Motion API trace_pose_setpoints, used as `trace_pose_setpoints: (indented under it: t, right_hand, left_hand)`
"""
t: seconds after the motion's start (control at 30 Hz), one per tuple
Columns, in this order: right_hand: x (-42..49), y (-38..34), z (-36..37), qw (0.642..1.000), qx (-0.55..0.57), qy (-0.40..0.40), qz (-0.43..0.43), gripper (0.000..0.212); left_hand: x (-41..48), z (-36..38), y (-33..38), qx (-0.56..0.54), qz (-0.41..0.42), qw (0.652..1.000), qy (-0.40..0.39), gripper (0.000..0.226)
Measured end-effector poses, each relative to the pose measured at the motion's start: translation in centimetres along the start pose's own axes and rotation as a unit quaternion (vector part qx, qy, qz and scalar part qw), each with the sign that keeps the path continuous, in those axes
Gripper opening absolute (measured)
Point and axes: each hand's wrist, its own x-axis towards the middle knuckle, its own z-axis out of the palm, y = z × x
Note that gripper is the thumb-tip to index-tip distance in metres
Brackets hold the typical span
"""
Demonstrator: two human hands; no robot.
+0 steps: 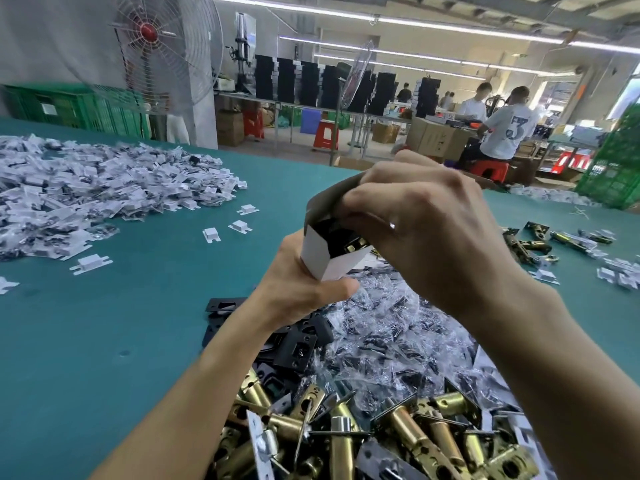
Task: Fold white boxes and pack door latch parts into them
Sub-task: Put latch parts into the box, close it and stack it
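Observation:
My left hand (pixel 301 285) grips a small white box (pixel 323 254) from below, holding it up over the green table (pixel 121 306). The box's top is open and a black and brass latch part (pixel 349 239) shows inside. My right hand (pixel 426 237) is over the box mouth, fingers curled onto the latch part and the raised grey flap (pixel 332 199). Below my arms lies a heap of brass door latches (pixel 381 434), black strike plates (pixel 298 344) and clear screw bags (pixel 388 327).
A big pile of white folded pieces and bagged parts (pixel 97 188) covers the table's left, with a few loose white pieces (pixel 239 226) near it. More latches (pixel 540 240) lie at the right. A fan (pixel 156 46), green crates (pixel 69 105) and seated workers (pixel 502 126) are behind.

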Motion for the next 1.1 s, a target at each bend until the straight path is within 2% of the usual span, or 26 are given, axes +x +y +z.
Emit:
trace_pose_setpoints:
  t: [0.13,0.23,0.27,0.37,0.4,0.43,0.5,0.57,0.6,0.7,0.83,0.97,1.1]
  right_hand:
    - [0.8,0.2,0.6,0.987,-0.109,-0.100,0.069,0.020]
    - [0.9,1.0,0.7,0.981,-0.043,-0.147,0.116,0.024]
    - [0.7,1.2,0.7,0.984,-0.003,-0.122,0.128,0.023]
    - [-0.6,2.6,0.5,0.984,0.055,0.026,0.168,0.016]
    - [-1.2,3.2,0.7,0.979,0.064,0.047,0.190,0.015]
    - [-1.8,4.0,1.2,0.973,0.067,0.033,0.218,0.013]
    - [-3.0,5.3,2.5,0.956,0.046,-0.103,0.270,0.012]
    - [-4.3,5.6,4.3,0.922,0.016,-0.273,0.274,0.012]
    - [-5.0,5.4,5.2,0.905,0.010,-0.331,0.268,0.017]
    - [-6.6,4.7,7.8,0.879,-0.009,-0.399,0.262,0.032]
    - [-7.3,4.6,9.4,0.873,-0.036,-0.405,0.269,0.041]
    - [-7.5,4.8,9.6,0.880,0.043,-0.373,0.292,0.042]
    - [-6.4,5.5,8.1,0.897,0.090,-0.305,0.309,0.022]
  left_hand:
    - [0.0,0.0,-0.3,0.009,-0.029,0.999,-0.016,0.021]
    - [-0.1,0.1,-0.5,0.016,-0.048,0.998,-0.031,0.022]
    - [0.0,0.0,-0.6,0.019,-0.059,0.998,-0.027,0.027]
    - [0.2,-0.3,-0.7,0.017,-0.087,0.996,0.009,0.040]
    - [0.3,-0.4,-0.7,0.011,-0.091,0.996,0.022,0.040]
    - [0.4,-0.4,-0.6,0.001,-0.093,0.995,0.034,0.039]
    - [0.4,-0.5,-0.7,-0.018,-0.096,0.994,0.057,0.035]
    - [0.4,-0.6,-0.9,-0.031,-0.102,0.991,0.081,0.032]
    - [0.3,-0.6,-1.0,-0.035,-0.105,0.990,0.089,0.031]
    - [0.3,-0.6,-1.2,-0.063,-0.104,0.989,0.090,0.028]
    - [0.3,-0.8,-1.1,-0.061,-0.092,0.991,0.081,0.026]
    - [0.2,-0.7,-0.9,-0.061,-0.101,0.991,0.065,0.025]
    - [0.2,-0.5,-0.8,-0.038,-0.106,0.993,0.036,0.033]
